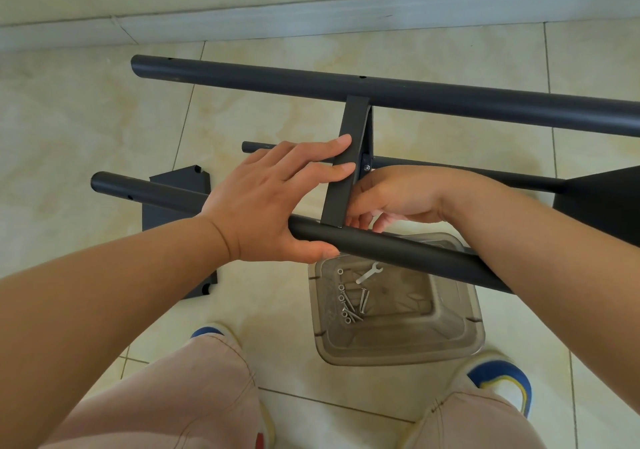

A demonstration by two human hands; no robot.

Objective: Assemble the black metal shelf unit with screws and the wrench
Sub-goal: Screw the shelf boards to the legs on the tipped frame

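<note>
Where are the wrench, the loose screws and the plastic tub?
wrench (pixel 367 273), head view, middle of its flat handle.
loose screws (pixel 350 304), head view, centre of the pile.
plastic tub (pixel 398 356), head view, its near rim.

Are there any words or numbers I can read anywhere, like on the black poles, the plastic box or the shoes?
None: no words, numbers or brand marks can be read in this view.
Black poles: plain, only small holes.
Plastic box: clear, no label showing.
Wrench and screws: too small to show any marking.
Shoes: blue and yellow colour patches, no lettering visible.
</note>
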